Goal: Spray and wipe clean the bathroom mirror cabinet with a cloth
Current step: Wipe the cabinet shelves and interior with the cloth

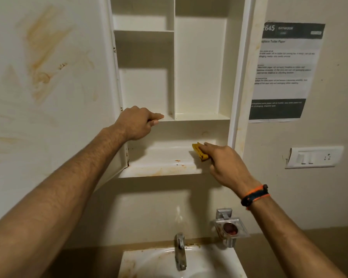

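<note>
The white mirror cabinet stands open, its shelves bare. Its door swings out to the left, the inner face streaked with brownish stains. My left hand grips the front edge of the middle shelf, fingers curled over it. My right hand presses a folded yellow cloth onto the right part of the bottom shelf. That shelf carries rusty spots and smears along its front edge. No spray bottle is in view.
Below the cabinet are a stained white sink with a metal tap and a metal soap holder on the wall. A printed notice and a switch plate are on the right wall.
</note>
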`<move>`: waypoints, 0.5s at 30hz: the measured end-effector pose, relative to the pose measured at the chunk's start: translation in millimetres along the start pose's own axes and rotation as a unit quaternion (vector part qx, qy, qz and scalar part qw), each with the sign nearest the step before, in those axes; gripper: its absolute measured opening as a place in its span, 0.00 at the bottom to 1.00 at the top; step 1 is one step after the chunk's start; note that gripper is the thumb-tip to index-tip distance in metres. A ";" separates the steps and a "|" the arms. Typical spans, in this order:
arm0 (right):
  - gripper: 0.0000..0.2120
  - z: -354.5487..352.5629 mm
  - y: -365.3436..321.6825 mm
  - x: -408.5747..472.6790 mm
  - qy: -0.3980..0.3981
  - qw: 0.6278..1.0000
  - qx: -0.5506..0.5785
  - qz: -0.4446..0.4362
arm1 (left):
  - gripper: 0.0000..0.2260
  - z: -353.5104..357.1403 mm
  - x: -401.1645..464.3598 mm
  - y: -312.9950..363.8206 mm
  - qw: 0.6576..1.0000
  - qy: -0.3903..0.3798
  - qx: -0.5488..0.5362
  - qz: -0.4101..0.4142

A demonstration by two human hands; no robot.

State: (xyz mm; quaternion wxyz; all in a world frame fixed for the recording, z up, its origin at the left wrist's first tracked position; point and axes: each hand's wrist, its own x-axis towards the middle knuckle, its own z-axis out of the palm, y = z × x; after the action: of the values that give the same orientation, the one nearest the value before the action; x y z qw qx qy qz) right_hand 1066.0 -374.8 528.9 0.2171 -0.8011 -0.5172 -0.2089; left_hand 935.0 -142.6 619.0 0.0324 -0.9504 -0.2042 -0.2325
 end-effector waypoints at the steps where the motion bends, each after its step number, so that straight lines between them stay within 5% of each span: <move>1: 0.25 0.6 0.5 -7.7 0.008 0.999 -0.035 0.004 | 0.16 0.4 -0.9 0.6 1.000 0.003 -0.002 -0.002; 5: 0.22 12.8 5.4 -30.2 -0.009 0.994 -0.092 0.065 | 0.16 -0.3 -2.0 2.0 1.000 0.003 -0.009 -0.008; 10: 0.31 39.1 -13.2 -37.5 -0.031 0.989 -0.091 0.117 | 0.16 -0.2 -1.9 2.8 1.000 0.002 -0.014 -0.008; 15: 0.29 57.8 -72.1 -20.7 -0.020 0.998 -0.038 0.043 | 0.16 0.5 -1.8 1.9 1.000 0.006 -0.020 -0.010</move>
State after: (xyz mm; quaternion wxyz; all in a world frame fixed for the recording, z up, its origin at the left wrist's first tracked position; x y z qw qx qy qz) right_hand 998.3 -330.7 479.5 0.1850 -0.8343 -0.4780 -0.2030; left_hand 934.5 -144.9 617.9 0.0122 -0.9473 -0.2082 -0.2430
